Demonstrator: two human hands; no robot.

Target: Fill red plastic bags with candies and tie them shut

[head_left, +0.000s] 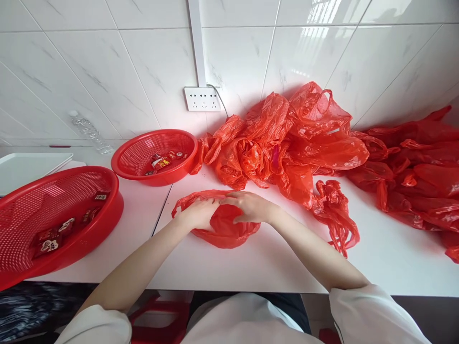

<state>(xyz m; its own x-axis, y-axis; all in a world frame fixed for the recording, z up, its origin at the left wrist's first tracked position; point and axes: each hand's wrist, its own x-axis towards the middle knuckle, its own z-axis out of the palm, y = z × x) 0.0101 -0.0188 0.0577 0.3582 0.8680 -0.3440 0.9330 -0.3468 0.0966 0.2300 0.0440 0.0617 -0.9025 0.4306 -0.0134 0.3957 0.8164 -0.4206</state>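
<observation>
A red plastic bag [229, 236] lies spread on the white table in front of me, its mouth facing up. My left hand [201, 213] reaches over the bag's left side into the opening, its fingers stretched to the right and partly hidden. From the other side my right hand [250, 207] lies across the far rim, thumb and fingers apart, fingertips pointing left. The fingertips of both hands nearly meet above the opening. Neither hand visibly grips anything. Inside the bag I see only red film.
Two red perforated baskets [73, 258] [158, 180] with several small dark-red packets stand to the left. A large heap of red plastic bags [308, 143] fills the back and right. A crumpled bag [335, 210] lies nearer. A clear bottle [89, 131] leans on the tiled wall by a white tray [28, 167].
</observation>
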